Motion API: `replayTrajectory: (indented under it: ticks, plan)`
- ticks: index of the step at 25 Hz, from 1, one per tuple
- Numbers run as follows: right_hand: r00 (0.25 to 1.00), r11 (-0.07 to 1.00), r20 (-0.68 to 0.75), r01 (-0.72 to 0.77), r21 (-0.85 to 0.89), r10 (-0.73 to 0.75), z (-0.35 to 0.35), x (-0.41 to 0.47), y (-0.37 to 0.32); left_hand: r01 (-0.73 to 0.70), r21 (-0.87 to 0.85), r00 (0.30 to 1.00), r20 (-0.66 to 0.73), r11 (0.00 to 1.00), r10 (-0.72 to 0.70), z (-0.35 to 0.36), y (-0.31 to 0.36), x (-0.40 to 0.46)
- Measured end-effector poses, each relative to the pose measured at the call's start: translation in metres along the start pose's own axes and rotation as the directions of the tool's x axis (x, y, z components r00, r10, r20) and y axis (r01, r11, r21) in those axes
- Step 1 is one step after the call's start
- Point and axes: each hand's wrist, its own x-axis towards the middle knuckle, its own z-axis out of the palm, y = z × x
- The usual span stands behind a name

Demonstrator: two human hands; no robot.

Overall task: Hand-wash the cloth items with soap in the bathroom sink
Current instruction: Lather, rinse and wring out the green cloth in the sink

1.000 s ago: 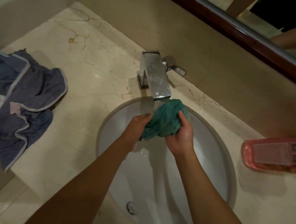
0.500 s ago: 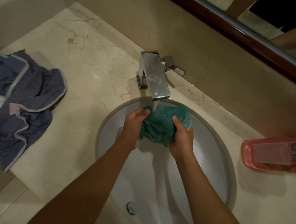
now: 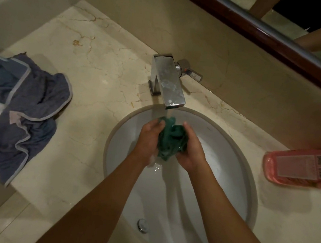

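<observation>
Teal cloth point(image 3: 170, 138) sits bunched between the left hand point(image 3: 149, 137) and right hand point(image 3: 189, 147), both clenched around it over the sink point(image 3: 235, 184) – directly under the faucet point(image 3: 168, 81), likely so running water rinses it.

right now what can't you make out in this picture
Head view only:
- Green cloth: bunched between the left hand and right hand, so its shape and kind are hidden.
- Pink bottle: cut off by the right edge; label print too small to read.
- Blue clothes: cut off by the left edge.
- Drain: too small to tell whether it is plugged.
</observation>
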Motion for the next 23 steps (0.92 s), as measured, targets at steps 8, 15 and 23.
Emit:
replayTrajectory:
  ticks: [8,15,23]
  plan:
    - [0.998,0.994,0.065,0.014,0.106,-0.021,-0.003,0.005,0.006,0.028,-0.047,0.996,-0.079,0.998,-0.032,-0.005,0.008,0.000]
    - [0.985,0.953,0.103,0.103,0.285,-0.138,0.002,0.000,0.004,0.217,0.098,0.974,0.043,0.971,-0.222,-0.004,0.007,-0.004]
    - [0.987,0.986,-0.024,0.163,0.043,-0.162,-0.004,0.002,0.001,0.038,0.123,0.982,-0.188,0.992,-0.015,-0.008,0.004,0.006]
